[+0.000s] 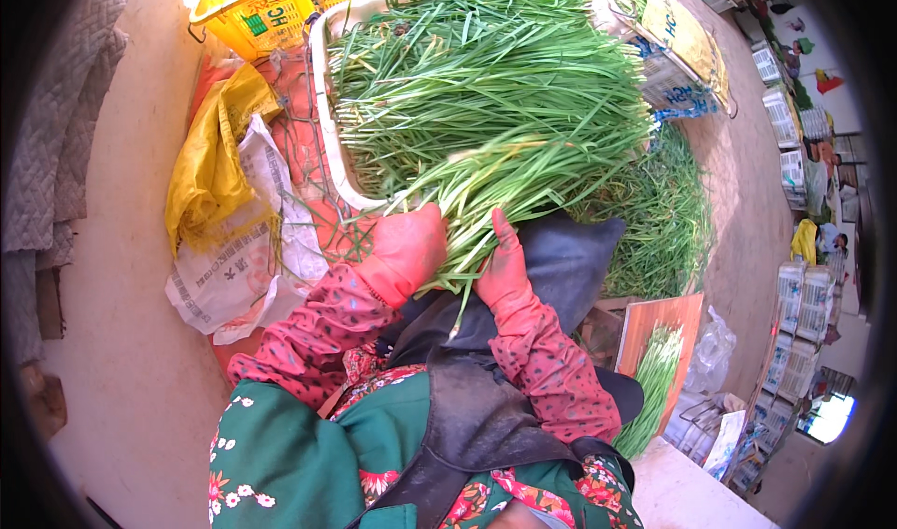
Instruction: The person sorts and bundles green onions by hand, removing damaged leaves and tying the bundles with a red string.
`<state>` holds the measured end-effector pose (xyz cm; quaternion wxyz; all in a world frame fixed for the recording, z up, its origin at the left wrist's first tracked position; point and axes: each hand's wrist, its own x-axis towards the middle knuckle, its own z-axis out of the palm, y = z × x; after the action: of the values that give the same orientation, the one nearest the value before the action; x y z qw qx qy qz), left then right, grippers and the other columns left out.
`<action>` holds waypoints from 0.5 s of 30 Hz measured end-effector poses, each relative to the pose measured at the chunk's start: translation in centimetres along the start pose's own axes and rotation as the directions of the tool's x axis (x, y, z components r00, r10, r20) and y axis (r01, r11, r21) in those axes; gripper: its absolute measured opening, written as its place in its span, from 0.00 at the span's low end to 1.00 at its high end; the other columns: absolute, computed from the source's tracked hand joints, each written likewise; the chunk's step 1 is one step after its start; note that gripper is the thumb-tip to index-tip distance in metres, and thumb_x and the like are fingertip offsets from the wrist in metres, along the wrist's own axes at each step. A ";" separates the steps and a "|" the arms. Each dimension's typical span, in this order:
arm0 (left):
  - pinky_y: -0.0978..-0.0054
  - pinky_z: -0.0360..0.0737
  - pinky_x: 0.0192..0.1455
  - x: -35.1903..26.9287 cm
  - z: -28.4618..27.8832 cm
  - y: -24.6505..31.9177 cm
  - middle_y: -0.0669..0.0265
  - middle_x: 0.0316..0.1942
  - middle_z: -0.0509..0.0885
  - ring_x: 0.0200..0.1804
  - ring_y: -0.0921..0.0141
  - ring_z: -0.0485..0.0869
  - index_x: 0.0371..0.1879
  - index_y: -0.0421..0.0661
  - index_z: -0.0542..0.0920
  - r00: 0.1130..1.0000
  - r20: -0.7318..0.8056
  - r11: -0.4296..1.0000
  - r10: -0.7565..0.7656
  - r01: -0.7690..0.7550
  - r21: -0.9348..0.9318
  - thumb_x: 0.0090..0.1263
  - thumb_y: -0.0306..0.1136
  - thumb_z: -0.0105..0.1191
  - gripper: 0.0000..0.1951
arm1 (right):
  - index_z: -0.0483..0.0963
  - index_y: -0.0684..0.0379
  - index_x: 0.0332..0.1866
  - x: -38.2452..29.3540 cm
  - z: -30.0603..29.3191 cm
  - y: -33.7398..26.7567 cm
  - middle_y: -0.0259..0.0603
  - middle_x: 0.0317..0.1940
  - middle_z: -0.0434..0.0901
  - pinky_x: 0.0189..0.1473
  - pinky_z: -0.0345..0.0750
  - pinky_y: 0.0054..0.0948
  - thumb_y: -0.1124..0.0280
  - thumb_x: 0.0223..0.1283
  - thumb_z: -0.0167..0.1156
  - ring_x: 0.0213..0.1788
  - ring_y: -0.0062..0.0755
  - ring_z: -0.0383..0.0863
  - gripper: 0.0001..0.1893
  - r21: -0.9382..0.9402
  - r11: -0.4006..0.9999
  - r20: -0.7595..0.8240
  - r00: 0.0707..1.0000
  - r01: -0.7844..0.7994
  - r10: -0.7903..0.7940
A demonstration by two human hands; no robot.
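Observation:
Both of my hands wear reddish-pink rubber gloves. My left hand (413,241) is closed around the pale stem ends of a bunch of green leafy stalks, perhaps garlic chives (483,199), above my lap. My right hand (506,266) lies against the other side of the same bunch with its thumb raised; its fingers are partly hidden by the stalks, so its hold cannot be told. A single stalk hangs down between the hands. Just beyond them stands a white plastic crate (322,108) heaped with the same greens (490,73).
Yellow crate (280,17) at top left; yellow sack (210,171) and white woven sack (231,284) on the left. Loose greens (659,220) lie on the floor at right. Nearer is a wooden board (631,333) with trimmed stalks (659,382). Stacked crates and people are far right.

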<state>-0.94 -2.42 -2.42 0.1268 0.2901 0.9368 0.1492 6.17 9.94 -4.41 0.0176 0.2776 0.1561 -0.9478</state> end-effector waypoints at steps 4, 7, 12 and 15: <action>0.56 0.73 0.17 -2.0 2.2 3.2 0.59 0.14 0.79 0.16 0.58 0.80 0.30 0.38 0.72 0.977 -0.123 0.969 0.173 -0.146 0.200 0.57 0.34 0.54 0.11 | 0.73 0.61 0.55 1.9 -2.0 0.1 0.41 0.46 0.81 0.52 0.76 0.33 0.59 0.60 0.62 0.47 0.33 0.79 0.22 -0.499 0.857 -0.101 0.973 0.130 -0.206; 0.62 0.74 0.18 -3.4 -2.0 3.5 0.64 0.13 0.77 0.14 0.60 0.78 0.35 0.40 0.75 0.927 0.146 0.936 0.346 -0.351 0.006 0.63 0.39 0.54 0.13 | 0.77 0.63 0.48 1.8 -2.5 -0.3 0.38 0.42 0.81 0.44 0.77 0.29 0.68 0.58 0.61 0.39 0.30 0.81 0.15 -0.576 0.817 -0.234 0.954 0.022 -0.190; 0.59 0.80 0.39 3.6 -7.2 2.0 0.52 0.35 0.83 0.37 0.53 0.83 0.42 0.38 0.80 0.964 -0.255 0.969 0.079 -0.134 -0.208 0.63 0.49 0.58 0.22 | 0.74 0.63 0.52 2.0 -2.0 0.3 0.40 0.44 0.81 0.44 0.79 0.32 0.70 0.57 0.62 0.41 0.34 0.83 0.18 -0.441 0.895 -0.186 0.968 0.072 -0.169; 0.59 0.80 0.40 7.0 -5.2 2.4 0.53 0.34 0.84 0.37 0.54 0.84 0.40 0.41 0.80 0.970 -0.221 0.988 0.107 -0.129 -0.088 0.65 0.46 0.55 0.18 | 0.72 0.64 0.55 2.4 -2.0 0.7 0.41 0.44 0.81 0.46 0.79 0.33 0.72 0.57 0.61 0.42 0.35 0.83 0.20 -0.493 0.855 -0.117 0.962 0.159 -0.246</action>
<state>-7.04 2.51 2.16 0.0301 0.3204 0.9173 0.2344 5.31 10.05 -7.49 -0.0285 0.3292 0.4149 -0.8477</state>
